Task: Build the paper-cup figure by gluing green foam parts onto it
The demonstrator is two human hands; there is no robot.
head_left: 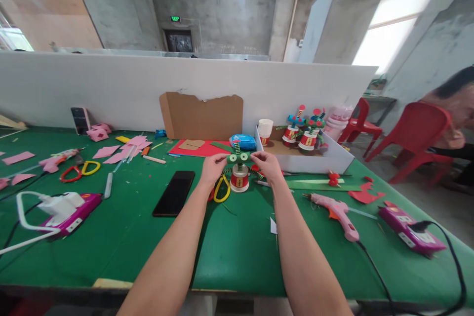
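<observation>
A small figure made from an upturned red and white paper cup (239, 183) stands on the green table in front of me. On top of it sits a green rolled-paper head (239, 158) with two pale round eyes, and folded paper strips stick out at the sides. My left hand (213, 169) pinches the left end of the head, fingers closed. At the opposite end, my right hand (268, 166) grips it the same way between thumb and fingers. Yellow and red handled scissors (222, 189) lie beside the cup, partly behind my left wrist.
A black phone (174, 193) lies left of my forearm. To the right are a pink glue gun (335, 212) and a purple power strip (411, 231). A white-walled box (314, 162) holds similar cup figures. One person sits on a red chair (418, 133) at far right.
</observation>
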